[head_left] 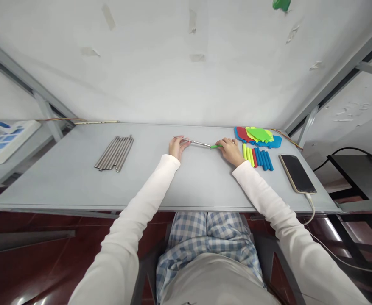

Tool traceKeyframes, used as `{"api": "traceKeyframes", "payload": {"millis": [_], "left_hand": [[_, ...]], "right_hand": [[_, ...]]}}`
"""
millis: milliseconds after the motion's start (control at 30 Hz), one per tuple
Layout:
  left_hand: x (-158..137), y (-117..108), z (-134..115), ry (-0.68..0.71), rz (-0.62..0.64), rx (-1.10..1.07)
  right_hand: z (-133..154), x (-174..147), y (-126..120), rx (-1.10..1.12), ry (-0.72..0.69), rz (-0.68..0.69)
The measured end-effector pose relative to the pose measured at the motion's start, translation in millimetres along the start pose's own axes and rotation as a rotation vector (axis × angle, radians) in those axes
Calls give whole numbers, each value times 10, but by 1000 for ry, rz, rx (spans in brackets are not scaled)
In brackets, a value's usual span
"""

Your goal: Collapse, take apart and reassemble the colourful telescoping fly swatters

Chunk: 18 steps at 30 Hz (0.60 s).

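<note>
A thin metal rod (pixel 198 143) stretches level between my two hands, just over the middle of the grey table. Its left end is pinched in my left hand (pixel 175 147). A green sleeve-like piece (pixel 214 146) sits at the rod's right end, and the fingers of my right hand (pixel 229 151) close around that piece, partly hiding it. Just right of my right hand lies a row of coloured tubes (pixel 258 158), yellow, red and blue. Flat coloured plastic paddles (pixel 259 135), resembling fly swatter heads, are piled behind the tubes. To the left rests a bundle of grey metal tubes (pixel 115 153).
A phone (pixel 297 173) with a white charging cable (pixel 311 204) lies at the table's right end. Behind the grey table (pixel 147 186) rises a white wall (pixel 160 76). A white-and-blue panel (pixel 9 142) stands on a surface at far left. Metal frame posts flank both sides.
</note>
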<state>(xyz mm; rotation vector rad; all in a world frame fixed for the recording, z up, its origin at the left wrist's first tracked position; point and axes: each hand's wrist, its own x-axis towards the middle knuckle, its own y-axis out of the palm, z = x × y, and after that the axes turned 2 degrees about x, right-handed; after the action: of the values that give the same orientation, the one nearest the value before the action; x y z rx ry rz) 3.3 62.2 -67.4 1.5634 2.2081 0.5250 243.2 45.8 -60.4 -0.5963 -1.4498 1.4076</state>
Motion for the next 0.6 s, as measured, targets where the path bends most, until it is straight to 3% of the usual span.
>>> {"api": "traceKeyframes", "payload": {"millis": [600], "left_hand": [[-2,-4,-20,-21,-5,10]], "right_hand": [[3,-3,20,41,44,8]]}}
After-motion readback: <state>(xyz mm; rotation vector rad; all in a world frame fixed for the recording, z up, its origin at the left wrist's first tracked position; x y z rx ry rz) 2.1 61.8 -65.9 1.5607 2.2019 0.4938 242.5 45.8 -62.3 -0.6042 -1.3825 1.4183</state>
